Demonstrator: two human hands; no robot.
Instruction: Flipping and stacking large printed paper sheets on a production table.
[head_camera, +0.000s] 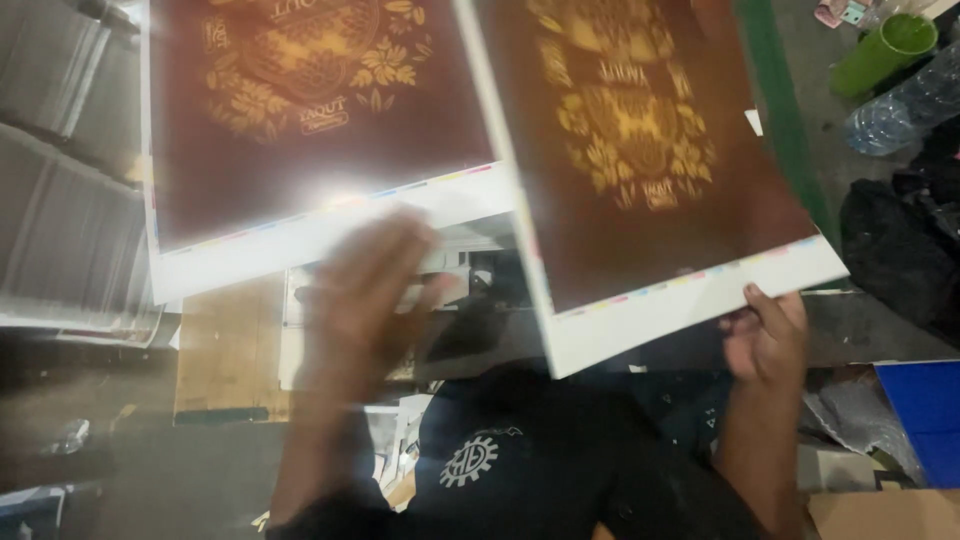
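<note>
Two maroon printed sheets with gold floral designs fill the view: right hand (765, 335) pinches the tilted right sheet (650, 160) by its white bottom edge, lifting it, while blurred left hand (365, 300), fingers spread and empty, hovers under the left sheet (300, 110).

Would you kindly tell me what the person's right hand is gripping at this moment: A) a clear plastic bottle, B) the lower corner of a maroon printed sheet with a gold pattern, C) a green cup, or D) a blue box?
B: the right hand grips the white lower edge of the maroon printed sheet, while the green cup and plastic bottle lie untouched farther off.
</note>
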